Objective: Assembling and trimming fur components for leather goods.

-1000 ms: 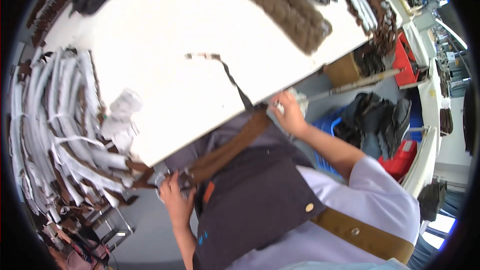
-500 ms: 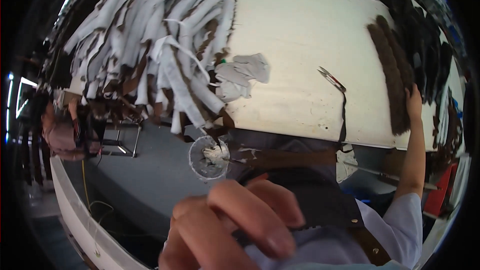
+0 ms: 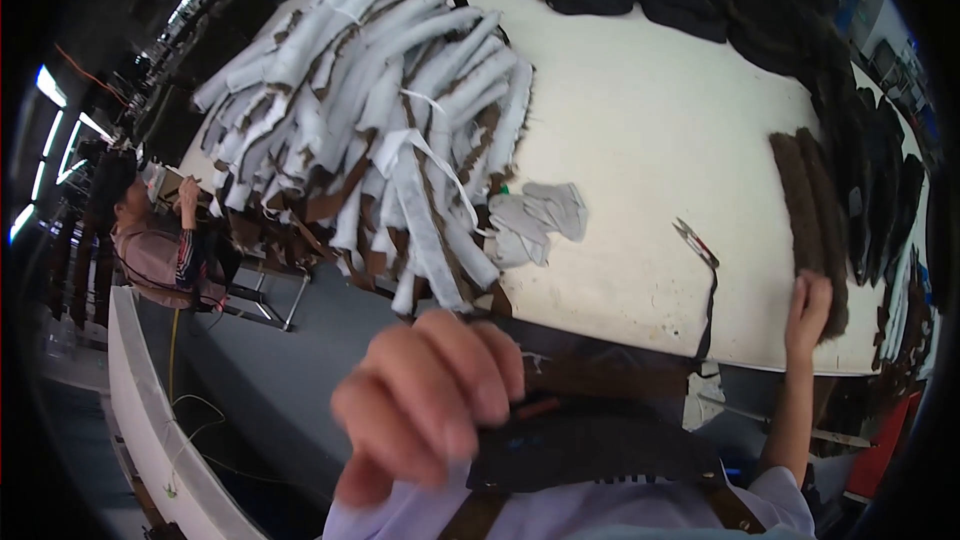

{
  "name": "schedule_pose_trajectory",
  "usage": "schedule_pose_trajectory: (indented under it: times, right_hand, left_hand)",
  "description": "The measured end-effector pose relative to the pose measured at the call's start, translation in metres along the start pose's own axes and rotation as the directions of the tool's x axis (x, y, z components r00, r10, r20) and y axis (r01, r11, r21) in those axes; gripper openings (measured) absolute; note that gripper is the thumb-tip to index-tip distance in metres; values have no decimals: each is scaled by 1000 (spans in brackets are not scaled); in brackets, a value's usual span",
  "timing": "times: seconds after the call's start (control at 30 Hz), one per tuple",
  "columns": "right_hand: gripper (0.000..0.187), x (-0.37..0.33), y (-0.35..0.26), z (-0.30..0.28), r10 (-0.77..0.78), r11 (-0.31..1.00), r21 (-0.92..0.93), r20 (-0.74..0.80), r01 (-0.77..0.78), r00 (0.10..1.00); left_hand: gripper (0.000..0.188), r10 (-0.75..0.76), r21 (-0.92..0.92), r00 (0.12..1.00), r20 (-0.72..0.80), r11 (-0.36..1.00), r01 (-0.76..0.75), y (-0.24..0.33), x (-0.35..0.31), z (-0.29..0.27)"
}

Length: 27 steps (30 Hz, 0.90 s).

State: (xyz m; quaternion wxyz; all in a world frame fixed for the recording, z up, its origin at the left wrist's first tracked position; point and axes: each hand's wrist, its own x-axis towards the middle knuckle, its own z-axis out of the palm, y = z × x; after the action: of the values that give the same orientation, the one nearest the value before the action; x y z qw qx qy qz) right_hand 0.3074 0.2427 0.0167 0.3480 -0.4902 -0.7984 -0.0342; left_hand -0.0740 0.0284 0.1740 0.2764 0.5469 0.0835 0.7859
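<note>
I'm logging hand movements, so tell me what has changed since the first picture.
Both hands have let go of the brown strip, which lies by the near edge of the table. The right hand moved right and forward to the brown fur piece. The left hand rose close to the camera, fingers curled. The snips, pale gloves and white rolls stayed on the table.

Brown furry strips [image 3: 812, 225] flat on white table [image 3: 640, 150]

You had two hands [image 3: 425, 395], two fur strips [image 3: 797, 190], one snipper [image 3: 698, 244], one table [image 3: 640, 140], one co-worker [image 3: 155, 252], and white rolls [image 3: 375, 105] beyond counting.
</note>
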Motion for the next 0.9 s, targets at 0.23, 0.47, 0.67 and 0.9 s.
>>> schedule_pose_trajectory:
  times: [0.23, 0.47, 0.67, 0.9]
  right_hand:
    - [16, -29, -117, 64, -114, 896, 443, 275, -21, 955]
    - [22, -22, -123, 81, -100, 920, 391, 315, -34, 944]
    - [22, -22, -124, 81, -121, 927, 374, 317, -7, 941]
    - [23, -21, -127, 79, -110, 938, 347, 322, -9, 940]
  left_hand:
    - [10, -155, 986, 974, 164, 57, -157, 8, 81, -111]
    - [25, -378, 825, 906, -188, -562, -63, -36, 140, -280]
    - [37, -312, 623, 942, -124, -763, -171, -91, 115, -298]
    - [38, -345, 652, 791, -506, -753, 89, -101, 132, -298]
